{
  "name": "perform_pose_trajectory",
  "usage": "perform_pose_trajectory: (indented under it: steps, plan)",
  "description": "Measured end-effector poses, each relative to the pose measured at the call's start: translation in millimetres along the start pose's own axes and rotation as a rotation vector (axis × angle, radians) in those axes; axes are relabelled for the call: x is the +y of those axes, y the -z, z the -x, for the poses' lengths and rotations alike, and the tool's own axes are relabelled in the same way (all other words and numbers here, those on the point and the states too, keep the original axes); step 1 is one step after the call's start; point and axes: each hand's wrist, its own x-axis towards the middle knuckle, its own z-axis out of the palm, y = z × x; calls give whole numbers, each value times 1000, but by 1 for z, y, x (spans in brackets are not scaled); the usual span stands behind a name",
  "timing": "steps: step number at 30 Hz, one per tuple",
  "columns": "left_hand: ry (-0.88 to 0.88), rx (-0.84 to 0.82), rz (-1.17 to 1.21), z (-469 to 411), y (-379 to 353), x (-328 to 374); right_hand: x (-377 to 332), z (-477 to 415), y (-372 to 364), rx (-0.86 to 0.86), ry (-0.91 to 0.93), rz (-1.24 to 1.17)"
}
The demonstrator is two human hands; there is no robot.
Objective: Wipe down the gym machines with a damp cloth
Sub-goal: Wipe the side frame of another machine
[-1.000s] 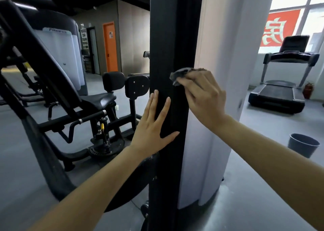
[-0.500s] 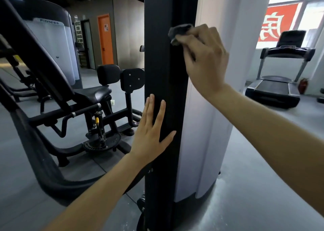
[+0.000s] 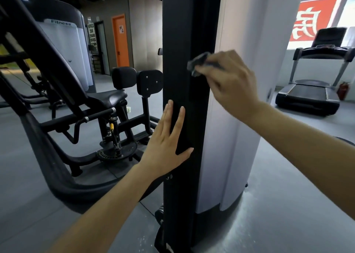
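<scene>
The right hand (image 3: 228, 83), gripping the cloth (image 3: 197, 63), has slid back down the post (image 3: 178, 31); the flat, open-fingered left hand (image 3: 167, 137) braces it, so wiping continues.

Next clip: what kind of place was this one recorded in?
Most likely a gym: a treadmill on the right, a padded strength machine on the left, a white shroud reading "Fitness" behind it, and the right hand holding a cloth against a black machine upright.

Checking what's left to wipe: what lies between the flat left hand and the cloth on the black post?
In the head view, only bare black post lies between the left hand and the cloth gripped by the right hand.
</scene>
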Motion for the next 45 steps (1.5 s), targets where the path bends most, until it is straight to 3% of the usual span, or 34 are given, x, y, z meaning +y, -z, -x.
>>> perform_pose_trajectory:
  steps: [5,11,15,20,24,27,30,34,36,40,45]
  plan:
    - [20,-14,-184,6,-4,-1,-26,19,-16,92,-180,-20]
    - [8,-7,-397,30,-13,6,-58,113,-31,-15,-69,-90]
    - [19,-4,-433,42,-18,12,-48,119,-28,-137,70,-95]
    - [38,-46,-525,52,-27,14,-30,66,-23,13,-40,-38]
    - [19,-49,-565,65,-33,17,-55,91,-35,111,-164,-45]
    - [-13,-27,-563,78,-40,19,-76,139,-44,96,-145,-75]
    - [1,-30,-543,99,-51,21,-91,189,-47,-39,-56,-80]
    - [23,-104,-558,132,-68,24,-85,196,-45,-141,15,-130]
    - [20,-124,-540,138,-73,24,-77,176,-41,-124,15,-145]
    - [29,-91,-504,140,-86,24,-71,146,-45,37,-158,-138]
    - [-11,-101,-402,166,-117,17,-102,201,-62,68,-167,-96]
